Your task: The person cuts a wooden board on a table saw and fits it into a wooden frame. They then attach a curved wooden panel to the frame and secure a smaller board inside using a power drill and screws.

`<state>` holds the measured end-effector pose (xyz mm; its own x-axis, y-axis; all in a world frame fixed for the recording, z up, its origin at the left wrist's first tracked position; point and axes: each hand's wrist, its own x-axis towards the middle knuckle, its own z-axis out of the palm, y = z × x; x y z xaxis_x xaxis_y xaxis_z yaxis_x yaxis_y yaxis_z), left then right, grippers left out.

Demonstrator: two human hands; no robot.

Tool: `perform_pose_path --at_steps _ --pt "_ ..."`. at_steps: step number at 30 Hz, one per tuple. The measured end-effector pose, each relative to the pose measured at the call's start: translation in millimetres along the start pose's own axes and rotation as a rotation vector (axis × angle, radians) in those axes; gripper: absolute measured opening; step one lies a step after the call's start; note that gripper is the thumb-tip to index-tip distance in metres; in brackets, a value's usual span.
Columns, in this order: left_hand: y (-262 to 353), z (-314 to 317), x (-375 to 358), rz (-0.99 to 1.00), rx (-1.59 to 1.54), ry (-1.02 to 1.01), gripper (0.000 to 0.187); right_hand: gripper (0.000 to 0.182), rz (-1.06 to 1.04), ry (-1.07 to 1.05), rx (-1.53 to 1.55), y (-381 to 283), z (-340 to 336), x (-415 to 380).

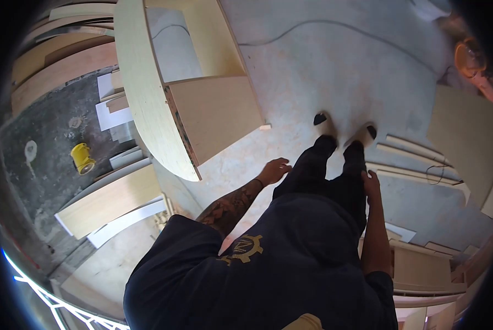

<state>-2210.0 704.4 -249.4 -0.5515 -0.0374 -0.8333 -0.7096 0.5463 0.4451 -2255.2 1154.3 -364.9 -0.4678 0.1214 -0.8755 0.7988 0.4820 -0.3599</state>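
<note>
My left hand hangs out from my hip with its fingers loosely apart and nothing in it. Close to it, up and to the left, stands a pale plywood cabinet frame with a long curved side panel. A gap of floor separates hand and frame. Beside my right thigh hangs my right hand, fingers slightly bent and apart, with no object visible in it. The nearest things to it are thin wooden strips lying on the floor to its right.
A yellow spool-like item sits on dark floor at left, near stacked boards. A dark cable crosses the floor ahead. At right are a large flat sheet, an orange object and wooden pieces.
</note>
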Motion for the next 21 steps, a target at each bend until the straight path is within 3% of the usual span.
perform_pose_path --at_steps 1,2,4,5,9,14,21 --pt "-17.6 20.4 11.5 -0.033 -0.037 -0.067 0.065 0.073 -0.025 -0.025 -0.089 12.2 11.1 14.9" --pt "7.2 31.4 10.1 -0.104 -0.025 -0.062 0.070 0.073 0.003 -0.053 -0.084 10.2 19.8 20.2" --pt "16.4 61.5 22.3 -0.069 0.012 -0.091 0.080 0.083 0.077 0.075 -0.625 -0.1 28.5 16.3" --pt "2.6 84.9 32.0 -0.024 0.050 -0.079 0.085 0.087 0.028 0.127 -0.711 19.5 38.2 23.3" --pt "72.2 105.1 38.6 -0.310 0.348 -0.145 0.099 0.081 0.183 0.031 -0.614 -53.6 17.2 16.7" --pt "76.1 118.6 50.7 -0.256 0.570 -0.101 0.112 0.066 0.102 0.091 -0.614 -63.6 4.2 28.1" --pt "92.2 120.1 69.1 -0.226 0.694 -0.019 0.112 0.061 0.082 0.098 -0.595 -73.0 -7.3 42.7"
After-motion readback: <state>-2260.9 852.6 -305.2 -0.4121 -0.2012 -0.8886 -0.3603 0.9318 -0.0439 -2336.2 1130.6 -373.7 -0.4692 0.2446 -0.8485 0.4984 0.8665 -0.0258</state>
